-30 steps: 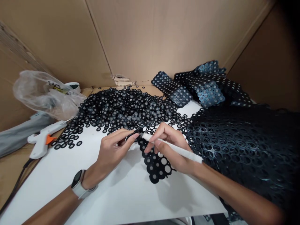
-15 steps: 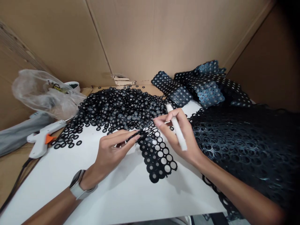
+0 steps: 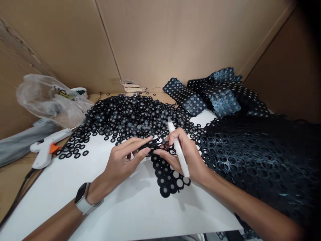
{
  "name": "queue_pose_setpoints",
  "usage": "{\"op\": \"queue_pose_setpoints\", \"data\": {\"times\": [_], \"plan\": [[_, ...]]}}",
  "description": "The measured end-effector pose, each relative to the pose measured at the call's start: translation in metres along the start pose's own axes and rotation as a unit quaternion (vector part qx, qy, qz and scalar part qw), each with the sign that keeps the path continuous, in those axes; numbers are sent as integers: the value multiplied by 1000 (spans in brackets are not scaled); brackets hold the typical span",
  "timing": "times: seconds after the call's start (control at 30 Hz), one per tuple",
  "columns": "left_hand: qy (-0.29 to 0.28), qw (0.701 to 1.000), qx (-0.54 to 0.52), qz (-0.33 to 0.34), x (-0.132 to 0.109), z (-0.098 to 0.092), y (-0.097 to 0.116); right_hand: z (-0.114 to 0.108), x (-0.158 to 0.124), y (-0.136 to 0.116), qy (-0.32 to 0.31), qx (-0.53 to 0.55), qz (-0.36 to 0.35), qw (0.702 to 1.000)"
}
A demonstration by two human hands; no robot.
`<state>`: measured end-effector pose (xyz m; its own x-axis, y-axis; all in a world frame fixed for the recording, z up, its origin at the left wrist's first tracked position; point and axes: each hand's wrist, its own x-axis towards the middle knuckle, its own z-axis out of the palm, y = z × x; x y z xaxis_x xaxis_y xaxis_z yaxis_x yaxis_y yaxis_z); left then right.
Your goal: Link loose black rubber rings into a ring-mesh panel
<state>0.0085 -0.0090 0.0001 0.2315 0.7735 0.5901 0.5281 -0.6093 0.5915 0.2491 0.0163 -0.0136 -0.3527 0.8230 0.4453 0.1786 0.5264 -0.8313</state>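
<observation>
My left hand (image 3: 122,160) pinches the top edge of a small black perforated sheet (image 3: 168,177) that lies on the white board (image 3: 120,207). My right hand (image 3: 187,155) meets it there, fingertips on the same edge, while a white pen-like stick (image 3: 178,150) rests in its grip, tip pointing away from me. A smartwatch sits on my left wrist. Just beyond both hands lies a big heap of loose black rings (image 3: 130,117).
A white glue gun with an orange trigger (image 3: 47,147) lies at the left beside a clear plastic bag (image 3: 50,100). A large black perforated sheet (image 3: 258,160) covers the right side; folded perforated pieces (image 3: 213,93) lie at the back. Cardboard walls enclose the bench.
My right hand swung the white stick upright, reached toward the ring heap, then came back to the sheet's top edge beside my left fingers. The left hand stayed nearly still.
</observation>
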Motion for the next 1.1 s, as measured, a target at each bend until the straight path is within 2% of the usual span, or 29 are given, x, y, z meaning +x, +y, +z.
{"op": "queue_pose_setpoints", "data": {"times": [0.17, 0.4, 0.57, 0.63, 0.73, 0.87, 0.97, 1.1], "plan": [[-6, 1000, 1, -7, 0, 0, -1, -1, 0, -6, -32, 23, -27, 999], [34, 998, -12, -55, -6, 4, 0, 2, -3, -4, -41, 71, 5, 997], [28, 999, -23, -10, -2, 3, 4, 3, -1, -1, -29, 93, 12, 995], [9, 996, -72, -51, -1, 2, 6, 3, 0, -3, -28, 84, 7, 996], [-31, 976, -166, -141, -2, 2, 7, 5, -1, -7, -30, 77, 5, 997], [-31, 962, -199, -186, -5, 4, 5, 8, -3, -10, -34, 81, 8, 996], [3, 959, -188, -212, -2, 4, -1, 8, -3, -7, -27, 76, 19, 997], [162, 949, -147, -227, 12, -12, -20, 2, -3, -1, -7, 97, 50, 994]]}}
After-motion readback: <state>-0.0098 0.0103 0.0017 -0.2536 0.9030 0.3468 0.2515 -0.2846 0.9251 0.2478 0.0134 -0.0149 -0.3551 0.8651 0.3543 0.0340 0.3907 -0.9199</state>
